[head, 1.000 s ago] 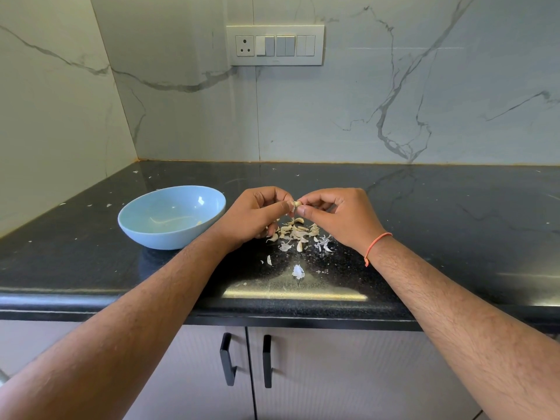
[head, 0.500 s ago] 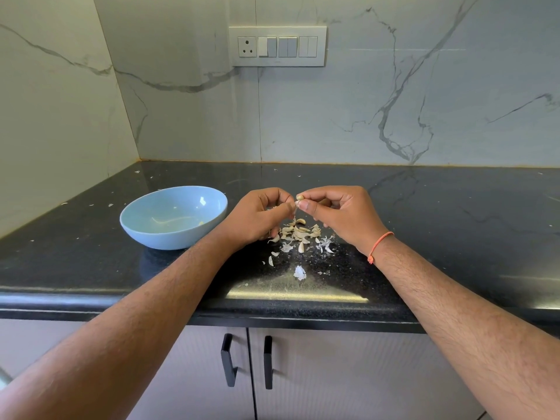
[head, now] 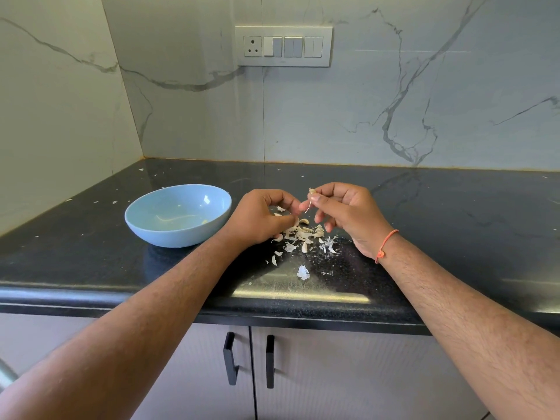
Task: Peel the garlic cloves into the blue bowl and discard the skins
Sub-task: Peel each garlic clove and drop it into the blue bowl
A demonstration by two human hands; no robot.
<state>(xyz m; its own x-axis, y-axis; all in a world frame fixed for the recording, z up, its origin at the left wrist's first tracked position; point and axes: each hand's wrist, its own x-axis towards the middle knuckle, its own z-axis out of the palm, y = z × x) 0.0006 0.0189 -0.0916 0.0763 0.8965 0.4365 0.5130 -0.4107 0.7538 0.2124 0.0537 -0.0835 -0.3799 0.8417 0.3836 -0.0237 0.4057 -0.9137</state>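
My right hand (head: 345, 213) pinches a small garlic clove (head: 312, 194) between thumb and forefinger above the counter. A thin strip of skin (head: 308, 207) hangs down from the clove. Just left of it, my left hand (head: 260, 218) has its fingers curled, the fingertips at the lower end of that strip. Below both hands lies a pile of garlic cloves and loose skins (head: 304, 234) on the black countertop. The blue bowl (head: 178, 214) stands to the left of my left hand; only a few pale bits lie inside it.
The black countertop (head: 454, 237) meets marble walls at the back and left. Skin flakes are scattered near the front edge, one larger white piece (head: 303, 272) among them. A switch panel (head: 283, 46) is on the wall. Cabinet doors with black handles (head: 230, 357) are below.
My hands have drawn apart: the right one lifted the clove up and right, the left one dropped slightly, and a strip of skin now trails from the clove.
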